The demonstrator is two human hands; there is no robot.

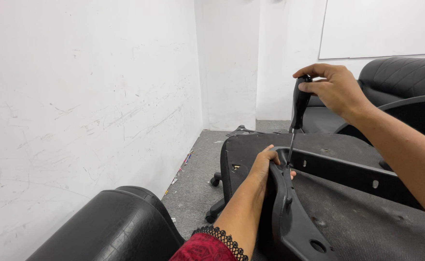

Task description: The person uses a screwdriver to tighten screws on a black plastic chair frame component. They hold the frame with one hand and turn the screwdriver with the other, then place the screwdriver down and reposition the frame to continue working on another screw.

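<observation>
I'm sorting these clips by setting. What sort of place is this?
Probably a bare office or storeroom: scuffed white walls, grey carpet, a whiteboard, and black office chairs, one upturned under a screwdriver.

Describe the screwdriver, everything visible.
The screwdriver has a glossy black handle, apparently plastic, and a thin metal shaft. It stands nearly upright, tip down at the corner of the black chair armrest. The right hand grips the handle top; the left hand holds the armrest beside the tip.
</observation>
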